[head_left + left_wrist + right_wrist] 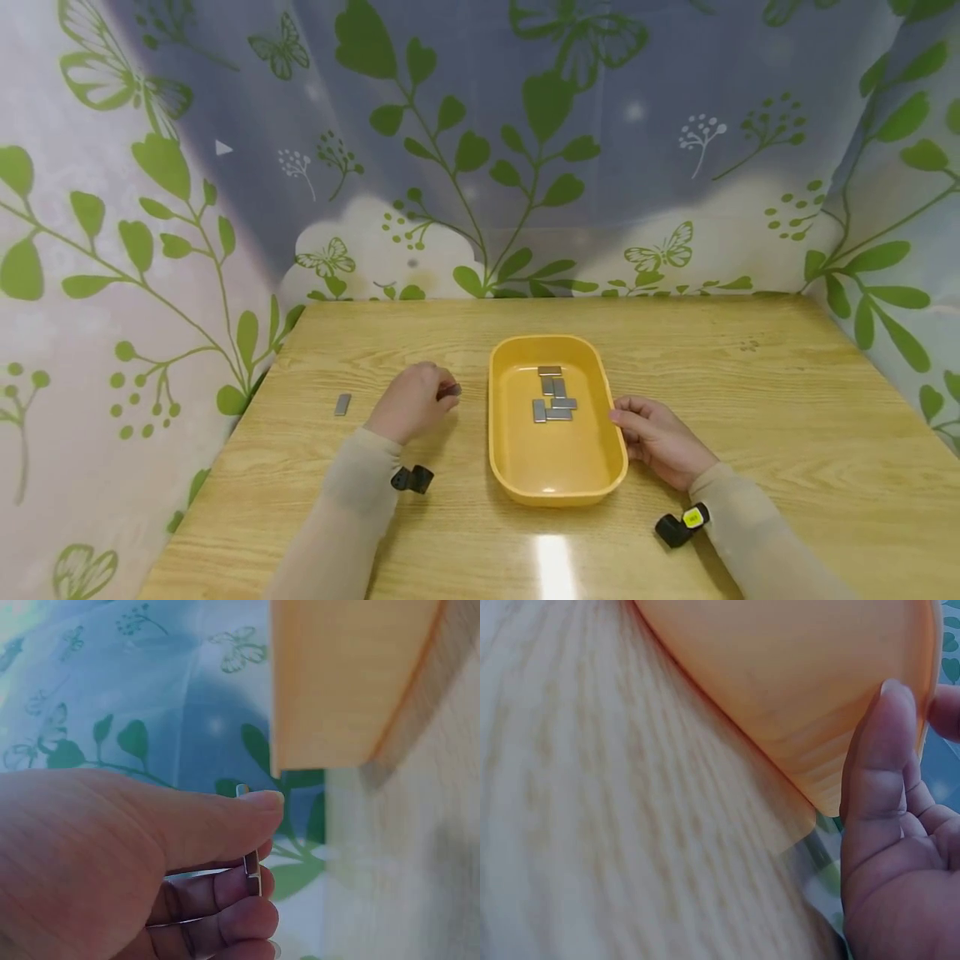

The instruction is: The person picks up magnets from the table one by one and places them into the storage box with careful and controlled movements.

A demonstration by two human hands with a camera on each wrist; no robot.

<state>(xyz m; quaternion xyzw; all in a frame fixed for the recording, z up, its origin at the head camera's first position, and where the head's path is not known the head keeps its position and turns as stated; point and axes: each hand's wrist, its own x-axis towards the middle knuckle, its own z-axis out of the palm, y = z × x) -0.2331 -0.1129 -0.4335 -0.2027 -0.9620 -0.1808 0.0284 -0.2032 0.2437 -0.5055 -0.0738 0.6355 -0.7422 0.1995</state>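
My left hand (411, 403) is left of the yellow plastic tray (517, 467), a short way from its wall. Between thumb and fingers it pinches a small flat silvery metal bar (252, 862), seen edge-on in the left wrist view with a seam across it. Several similar metal bars (558, 414) lie flat on the tray floor, mostly grouped around its middle. On the tray's right side, my right hand (663, 442) grips the rim, thumb at the top edge and fingers along the outer wall (802, 697).
One more metal bar (342, 405) lies alone on the wooden table (420, 533), left of my left hand. Patterned cloth (480, 150) with leaves and butterflies hangs behind the table and along both sides. Each wrist carries a small black camera (412, 479).
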